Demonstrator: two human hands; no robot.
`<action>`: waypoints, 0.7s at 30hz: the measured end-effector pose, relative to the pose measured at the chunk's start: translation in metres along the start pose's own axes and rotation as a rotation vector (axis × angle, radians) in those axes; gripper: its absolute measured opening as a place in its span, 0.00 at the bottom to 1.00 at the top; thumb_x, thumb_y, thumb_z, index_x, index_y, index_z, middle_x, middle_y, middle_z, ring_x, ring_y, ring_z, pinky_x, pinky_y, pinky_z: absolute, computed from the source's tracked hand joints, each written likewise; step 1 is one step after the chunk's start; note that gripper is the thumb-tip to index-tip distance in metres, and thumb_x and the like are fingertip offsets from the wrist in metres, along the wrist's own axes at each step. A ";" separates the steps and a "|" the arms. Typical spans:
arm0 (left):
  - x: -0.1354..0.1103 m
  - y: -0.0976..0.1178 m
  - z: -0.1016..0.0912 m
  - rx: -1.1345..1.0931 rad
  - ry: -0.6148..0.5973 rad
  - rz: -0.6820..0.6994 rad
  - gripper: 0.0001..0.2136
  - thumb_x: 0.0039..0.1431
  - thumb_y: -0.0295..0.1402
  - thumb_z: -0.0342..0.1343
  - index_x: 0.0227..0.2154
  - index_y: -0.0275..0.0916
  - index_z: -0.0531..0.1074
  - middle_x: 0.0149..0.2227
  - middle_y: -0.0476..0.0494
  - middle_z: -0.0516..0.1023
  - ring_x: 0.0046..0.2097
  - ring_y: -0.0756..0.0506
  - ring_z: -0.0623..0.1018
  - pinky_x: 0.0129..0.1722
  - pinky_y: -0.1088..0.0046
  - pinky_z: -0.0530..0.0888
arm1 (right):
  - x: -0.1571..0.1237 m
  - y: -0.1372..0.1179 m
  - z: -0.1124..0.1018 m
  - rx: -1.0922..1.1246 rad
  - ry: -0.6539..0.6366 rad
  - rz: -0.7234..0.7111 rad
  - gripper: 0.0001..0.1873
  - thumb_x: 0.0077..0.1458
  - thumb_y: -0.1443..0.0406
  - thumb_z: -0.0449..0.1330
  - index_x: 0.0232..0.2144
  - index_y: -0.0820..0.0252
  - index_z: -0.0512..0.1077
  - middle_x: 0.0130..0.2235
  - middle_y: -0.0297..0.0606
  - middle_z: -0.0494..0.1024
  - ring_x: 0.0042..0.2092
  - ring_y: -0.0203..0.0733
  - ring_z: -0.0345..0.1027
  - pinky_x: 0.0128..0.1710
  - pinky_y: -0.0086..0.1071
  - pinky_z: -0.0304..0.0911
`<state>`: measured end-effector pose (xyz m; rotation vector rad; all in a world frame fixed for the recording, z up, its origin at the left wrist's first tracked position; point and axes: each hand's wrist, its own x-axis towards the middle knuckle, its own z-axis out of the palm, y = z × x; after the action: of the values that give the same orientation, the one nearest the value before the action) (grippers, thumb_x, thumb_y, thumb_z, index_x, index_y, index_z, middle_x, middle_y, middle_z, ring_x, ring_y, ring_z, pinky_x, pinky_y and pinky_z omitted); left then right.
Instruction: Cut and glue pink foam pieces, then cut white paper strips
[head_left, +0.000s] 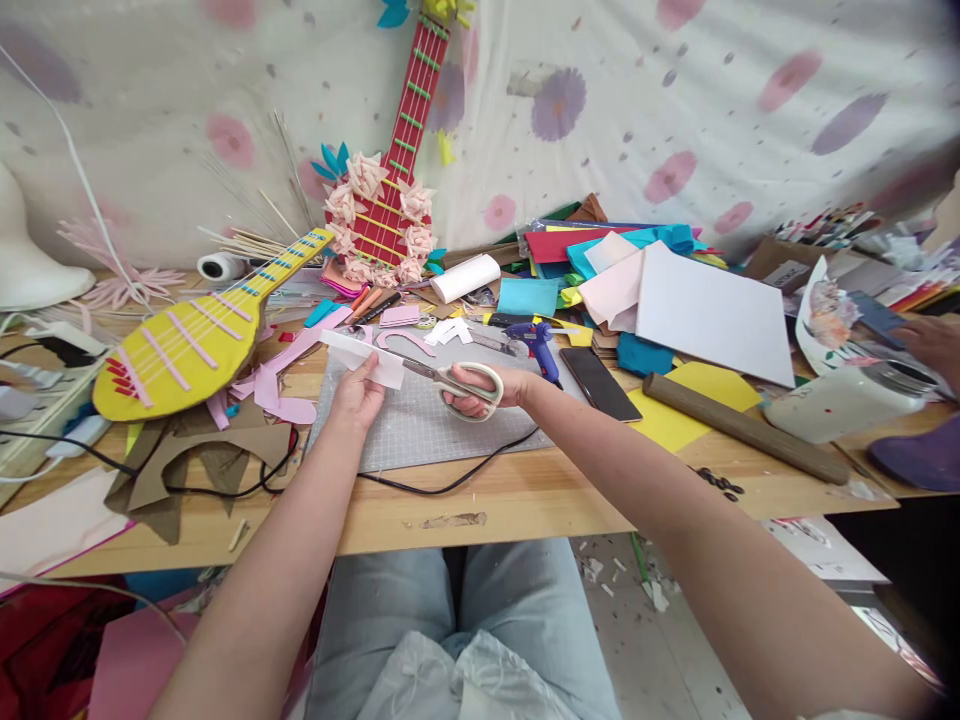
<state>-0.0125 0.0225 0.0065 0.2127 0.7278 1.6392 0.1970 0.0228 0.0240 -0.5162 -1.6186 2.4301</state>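
Observation:
My left hand (358, 396) grips a white strip of paper or foam (365, 357) and holds it over the grey cutting mat (420, 425). My right hand (487, 389) is closed in the cream handles of a pair of scissors (457, 380). The blades point left and meet the right end of the white strip. Both hands hover above the mat near the middle of the wooden table (517, 495).
A yellow craft guitar (199, 340) lies at left and a red one (390, 200) leans on the backdrop. A blue glue gun (538, 345), black phone (600, 384), brown roll (746, 428), white sheet (712, 315) and coloured scraps crowd the right. Another person's hand (934, 345) shows at far right.

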 end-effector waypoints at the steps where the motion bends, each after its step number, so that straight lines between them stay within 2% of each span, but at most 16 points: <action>1: 0.000 0.000 0.000 0.003 0.001 -0.005 0.12 0.51 0.14 0.50 0.30 0.36 0.71 0.28 0.51 0.78 0.33 0.54 0.78 0.44 0.76 0.73 | -0.001 -0.001 0.000 -0.007 -0.009 0.004 0.26 0.54 0.46 0.46 0.31 0.65 0.61 0.17 0.26 0.57 0.17 0.26 0.49 0.16 0.21 0.49; 8: -0.002 -0.001 0.001 0.006 -0.027 -0.023 0.12 0.50 0.14 0.50 0.31 0.35 0.71 0.29 0.49 0.79 0.33 0.53 0.78 0.45 0.76 0.72 | -0.001 -0.003 0.005 -0.063 -0.056 0.021 0.30 0.51 0.42 0.44 0.32 0.65 0.62 0.19 0.30 0.62 0.19 0.29 0.54 0.18 0.24 0.51; 15: -0.008 -0.002 0.003 0.040 -0.069 -0.084 0.12 0.49 0.15 0.52 0.34 0.36 0.71 0.30 0.49 0.78 0.34 0.53 0.78 0.44 0.76 0.72 | 0.000 -0.003 0.009 -0.119 -0.010 0.013 0.33 0.54 0.42 0.34 0.30 0.65 0.62 0.19 0.32 0.62 0.21 0.30 0.55 0.19 0.26 0.52; 21: -0.010 -0.003 0.004 0.078 -0.114 -0.071 0.12 0.50 0.15 0.51 0.34 0.36 0.72 0.30 0.49 0.78 0.32 0.53 0.77 0.43 0.76 0.72 | 0.003 -0.006 0.009 -0.135 -0.039 0.004 0.34 0.50 0.39 0.37 0.31 0.64 0.63 0.20 0.31 0.62 0.22 0.31 0.55 0.21 0.26 0.53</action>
<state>-0.0058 0.0145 0.0106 0.3297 0.7053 1.5200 0.1909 0.0182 0.0321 -0.4963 -1.8087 2.3589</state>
